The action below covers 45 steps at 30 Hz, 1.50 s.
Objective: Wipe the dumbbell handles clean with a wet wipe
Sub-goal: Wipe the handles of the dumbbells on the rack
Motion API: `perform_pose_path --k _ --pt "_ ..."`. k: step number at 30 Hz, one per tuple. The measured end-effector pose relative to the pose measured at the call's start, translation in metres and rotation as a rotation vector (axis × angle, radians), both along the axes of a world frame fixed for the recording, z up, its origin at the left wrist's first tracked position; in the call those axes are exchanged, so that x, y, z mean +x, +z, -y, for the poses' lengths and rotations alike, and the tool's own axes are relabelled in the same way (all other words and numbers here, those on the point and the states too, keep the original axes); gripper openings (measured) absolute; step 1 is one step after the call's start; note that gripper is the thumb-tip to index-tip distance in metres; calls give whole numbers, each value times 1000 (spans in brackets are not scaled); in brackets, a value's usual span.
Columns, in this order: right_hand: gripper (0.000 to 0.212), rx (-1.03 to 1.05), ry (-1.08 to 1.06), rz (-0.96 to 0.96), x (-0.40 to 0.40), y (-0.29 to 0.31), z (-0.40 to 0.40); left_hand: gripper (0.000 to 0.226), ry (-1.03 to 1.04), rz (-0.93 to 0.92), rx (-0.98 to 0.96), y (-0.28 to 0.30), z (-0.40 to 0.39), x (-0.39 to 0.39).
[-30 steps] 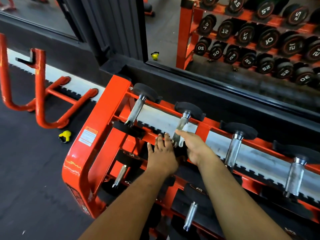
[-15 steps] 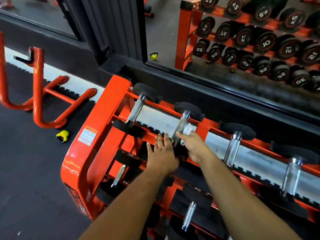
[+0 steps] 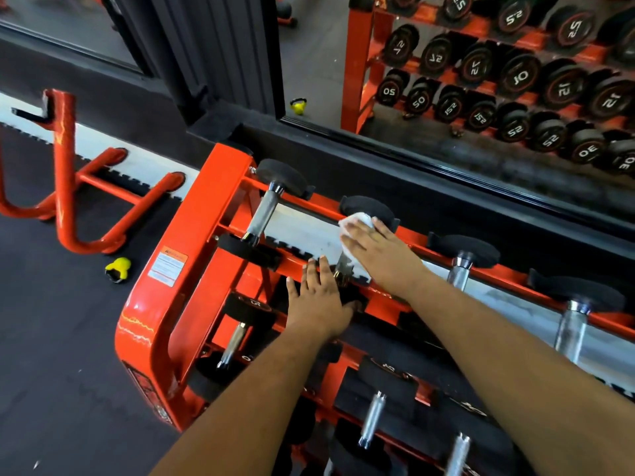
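An orange rack [image 3: 192, 242] holds rows of black-headed dumbbells with chrome handles. On the top row, my right hand [image 3: 381, 250] grips the second dumbbell's handle [image 3: 342, 264] through a white wet wipe [image 3: 355, 221]. It sits at the handle's far end, close to the far head [image 3: 367, 205], and covers most of the handle. My left hand [image 3: 319, 300] rests flat, fingers straight, on the same dumbbell's near head. Bare handles show on the neighbours to the left [image 3: 263, 214] and to the right [image 3: 458, 274].
A lower row holds more dumbbells [image 3: 233, 341]. A wall mirror [image 3: 309, 63] behind the rack reflects another loaded rack. An orange tubular frame [image 3: 65, 173] and a small yellow kettlebell [image 3: 118, 269] stand on the black floor to the left.
My right hand has slid the wipe up the handle, from its near end to just below the far head. My left hand has stayed on the near head.
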State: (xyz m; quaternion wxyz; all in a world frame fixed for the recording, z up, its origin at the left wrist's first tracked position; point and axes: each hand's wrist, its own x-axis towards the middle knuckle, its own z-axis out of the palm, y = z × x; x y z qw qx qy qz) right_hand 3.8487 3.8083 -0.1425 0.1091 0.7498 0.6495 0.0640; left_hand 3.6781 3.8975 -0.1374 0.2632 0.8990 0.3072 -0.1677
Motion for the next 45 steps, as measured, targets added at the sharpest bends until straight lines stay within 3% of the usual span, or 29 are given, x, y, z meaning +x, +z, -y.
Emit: perform_pose_path --k 2,4,6,8,10,13,18,20,22,27,33,35,37,39,41,43,45 --pt "64 17 -69 -19 -8 -3 -6 106 11 -4 -20 2 -1 -1" --pt "55 -18 60 -78 -24 -15 -3 106 18 9 -39 3 -2 -1" --pt "59 -70 186 -236 -25 -17 9 106 32 37 -52 1 0 -2" --pt "60 -20 220 -232 -13 -13 18 107 48 59 -50 -1 2 -3" --pt "61 62 110 -160 -1 -10 21 108 45 44 -44 0 2 -3" --pt "79 114 -151 -220 -9 -9 15 109 37 17 -41 2 0 -2" --pt "65 87 56 -341 -26 -25 29 107 43 30 -35 0 -1 -1" --pt "72 140 -84 -375 -14 -26 22 107 35 19 -25 1 1 0" --pt "77 240 -317 -566 -16 -23 7 108 42 15 -23 3 1 0" --pt "58 660 -640 -1224 -77 -21 7 102 43 24 -36 0 0 -1" --pt "34 909 -1093 -1705 -64 -6 -35 107 33 0 -22 3 1 -1" --pt "22 919 -1131 -1823 -64 -5 -37 106 32 -7 -30 5 1 -1" --pt "11 787 -1147 -1877 -72 -9 -28 104 22 -6 -11 4 2 -2" --pt "17 675 -1108 -1932 -64 -10 -26 105 20 2 13 3 1 -2" --pt "37 770 -1162 -2009 -41 -5 -37 107 20 -8 2 5 2 0" --pt "41 958 -1261 -2132 -23 -3 -53 107 30 -10 0 7 2 0" --pt "41 938 -1341 -2137 -24 -3 -58 106 30 -10 -1 7 2 0"
